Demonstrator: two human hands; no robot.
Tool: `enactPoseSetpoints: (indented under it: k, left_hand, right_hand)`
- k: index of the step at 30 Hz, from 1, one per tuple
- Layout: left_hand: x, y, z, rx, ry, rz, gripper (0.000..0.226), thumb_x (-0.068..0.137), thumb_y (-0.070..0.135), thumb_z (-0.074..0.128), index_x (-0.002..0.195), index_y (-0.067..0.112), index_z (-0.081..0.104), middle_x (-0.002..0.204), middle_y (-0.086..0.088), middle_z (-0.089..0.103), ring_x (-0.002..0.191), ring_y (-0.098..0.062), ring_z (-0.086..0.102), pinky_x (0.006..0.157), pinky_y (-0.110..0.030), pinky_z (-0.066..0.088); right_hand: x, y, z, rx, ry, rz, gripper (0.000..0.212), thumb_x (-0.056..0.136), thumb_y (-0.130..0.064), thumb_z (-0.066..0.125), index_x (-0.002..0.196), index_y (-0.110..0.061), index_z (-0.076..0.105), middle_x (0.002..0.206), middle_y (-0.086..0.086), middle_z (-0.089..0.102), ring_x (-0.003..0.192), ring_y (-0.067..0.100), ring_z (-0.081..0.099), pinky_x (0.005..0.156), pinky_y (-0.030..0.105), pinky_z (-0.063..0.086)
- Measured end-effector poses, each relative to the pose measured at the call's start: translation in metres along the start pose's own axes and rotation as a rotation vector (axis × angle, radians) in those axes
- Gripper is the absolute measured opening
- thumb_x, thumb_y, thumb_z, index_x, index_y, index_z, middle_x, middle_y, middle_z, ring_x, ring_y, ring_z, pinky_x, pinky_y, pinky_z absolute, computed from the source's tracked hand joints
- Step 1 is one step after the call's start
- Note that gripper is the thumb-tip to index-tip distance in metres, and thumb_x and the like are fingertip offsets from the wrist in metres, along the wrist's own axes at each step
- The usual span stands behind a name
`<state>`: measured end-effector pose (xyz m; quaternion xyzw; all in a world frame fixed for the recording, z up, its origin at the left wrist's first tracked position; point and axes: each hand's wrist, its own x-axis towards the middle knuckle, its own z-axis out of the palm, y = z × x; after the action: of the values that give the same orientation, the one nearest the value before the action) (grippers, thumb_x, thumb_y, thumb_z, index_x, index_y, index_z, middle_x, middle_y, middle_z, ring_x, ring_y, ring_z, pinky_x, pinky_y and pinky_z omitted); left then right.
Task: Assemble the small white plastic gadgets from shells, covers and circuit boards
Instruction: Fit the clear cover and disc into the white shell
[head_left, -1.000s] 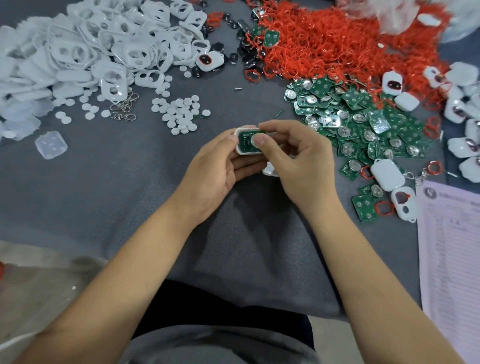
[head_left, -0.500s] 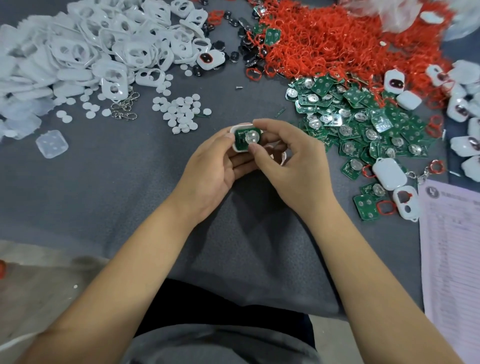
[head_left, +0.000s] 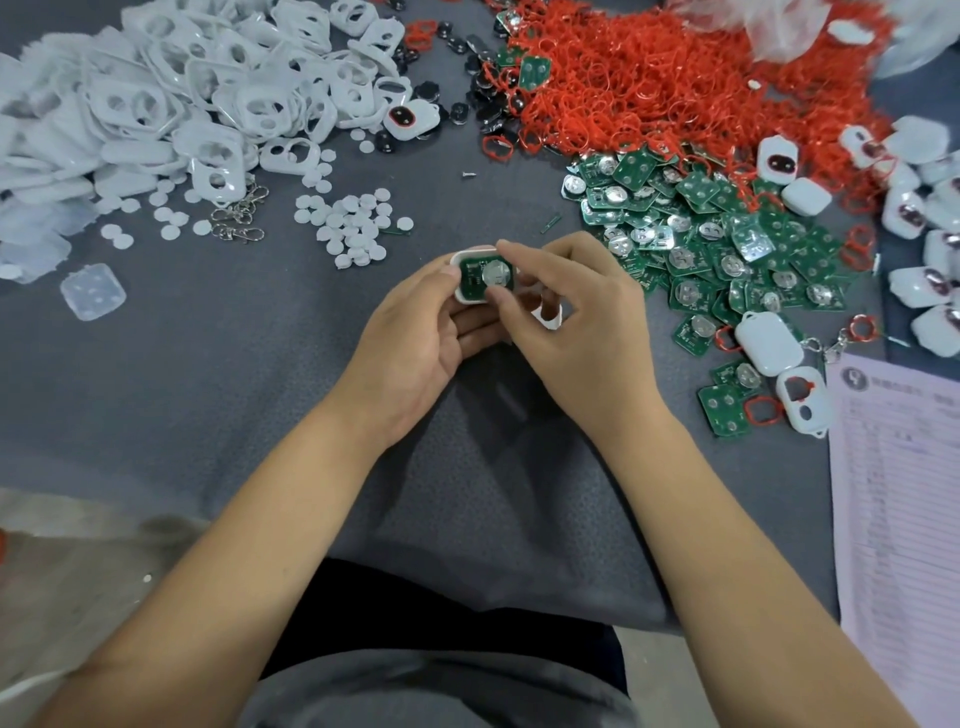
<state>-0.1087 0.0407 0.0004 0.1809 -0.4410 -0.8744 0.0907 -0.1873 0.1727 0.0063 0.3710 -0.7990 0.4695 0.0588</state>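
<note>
My left hand (head_left: 415, 338) holds a small white shell (head_left: 460, 260) from below and from the left. A green circuit board (head_left: 475, 280) with a round silver battery lies inside the shell. My right hand (head_left: 576, 317) pinches the board's right side with thumb and forefinger. A second white piece (head_left: 550, 317) shows under my right palm, tucked against the fingers. White covers (head_left: 208, 104) are heaped at the upper left. More green boards (head_left: 701, 234) lie in a pile to the right.
Red rubber rings (head_left: 649, 78) fill the top right. White round discs (head_left: 353, 223) and metal clasps (head_left: 236, 218) lie ahead of my hands. Finished white gadgets (head_left: 924, 218) line the right edge. A printed sheet (head_left: 898, 493) lies at the lower right. A clear square pad (head_left: 93, 291) sits left.
The board in the shell has been turned over: its plain green face showed before, now the silver battery faces up. Both hands stayed in about the same place.
</note>
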Motion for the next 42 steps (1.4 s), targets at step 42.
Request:
enactPoseSetpoints:
  k: [42]
  left_hand:
    - [-0.0017,-0.0028,-0.0007,0.129,-0.038,0.053,0.040,0.112,0.013,0.025,0.134,0.007,0.058,0.118,-0.013,0.074,0.106,-0.021,0.073,0.088,-0.031,0.058]
  right_hand:
    - [0.0013,-0.0035,-0.0080,-0.134,-0.015,0.070,0.013,0.091,-0.026,0.076,0.102,-0.021,0.076,0.098,-0.008,0.065,0.068,-0.008,0.048,0.061,0.021,0.036]
